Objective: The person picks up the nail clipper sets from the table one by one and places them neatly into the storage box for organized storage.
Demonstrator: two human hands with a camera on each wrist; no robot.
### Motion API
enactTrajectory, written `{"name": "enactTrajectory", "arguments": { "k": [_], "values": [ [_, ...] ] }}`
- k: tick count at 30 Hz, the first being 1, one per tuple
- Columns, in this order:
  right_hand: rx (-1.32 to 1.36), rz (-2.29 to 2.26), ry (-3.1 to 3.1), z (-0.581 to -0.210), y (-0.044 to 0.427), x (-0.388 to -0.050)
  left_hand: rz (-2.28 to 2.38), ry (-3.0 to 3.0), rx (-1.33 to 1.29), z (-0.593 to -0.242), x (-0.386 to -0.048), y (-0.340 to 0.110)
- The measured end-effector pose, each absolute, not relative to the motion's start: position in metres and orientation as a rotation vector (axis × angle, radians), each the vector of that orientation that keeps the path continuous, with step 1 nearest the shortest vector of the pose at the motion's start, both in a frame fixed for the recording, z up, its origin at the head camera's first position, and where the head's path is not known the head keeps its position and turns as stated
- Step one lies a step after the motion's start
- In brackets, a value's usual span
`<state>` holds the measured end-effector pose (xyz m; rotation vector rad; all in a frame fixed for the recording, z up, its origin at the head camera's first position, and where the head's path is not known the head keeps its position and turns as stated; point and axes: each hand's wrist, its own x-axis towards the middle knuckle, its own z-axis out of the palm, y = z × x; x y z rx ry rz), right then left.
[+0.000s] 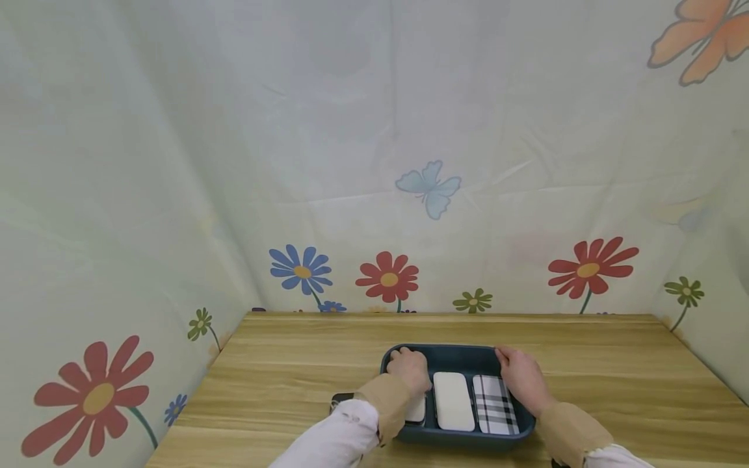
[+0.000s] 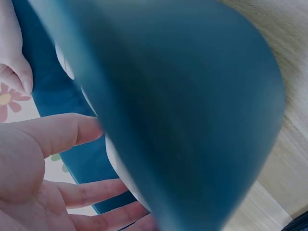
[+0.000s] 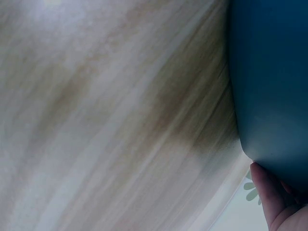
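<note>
A dark blue, round-cornered bin (image 1: 456, 439) sits on the wooden table. Three flat, rounded rectangular pieces lie side by side in it: a pale one (image 1: 417, 413) at the left, a white one (image 1: 454, 402) in the middle, and a black-and-white plaid one (image 1: 496, 404) at the right. My left hand (image 1: 409, 370) reaches into the bin's left part, over the pale piece and partly hiding it. In the left wrist view its thumb and fingers are spread, some fingertips hidden behind the bin's wall. My right hand (image 1: 523, 377) grips the bin's rim at the back right corner.
A black object (image 1: 342, 398) shows beside the bin's left side, partly hidden by my left sleeve. The wooden tabletop (image 1: 292, 344) runs back to a hanging cloth (image 1: 328, 162) printed with flowers and butterflies, which also covers both sides.
</note>
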<state>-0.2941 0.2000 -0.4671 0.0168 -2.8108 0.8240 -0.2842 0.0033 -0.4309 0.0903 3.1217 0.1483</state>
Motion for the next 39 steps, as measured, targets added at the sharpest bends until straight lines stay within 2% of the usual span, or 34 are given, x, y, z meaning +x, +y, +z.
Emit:
{"name": "enactTrajectory", "arguments": {
  "k": [21, 30, 39],
  "values": [
    [0.035, 0.818, -2.795, -0.468, 0.200, -0.294, 0.207, 3.106, 0.057, -0.425, -0.293, 0.001],
    [0.035, 0.818, -2.797, -0.469, 0.201, -0.296, 0.357, 3.189, 0.257, -0.411, -0.292, -0.012],
    [0.033, 0.798, -2.794, -0.469, 0.200, -0.295, 0.418, 3.207, 0.281, -0.410, -0.298, -0.026]
  ]
}}
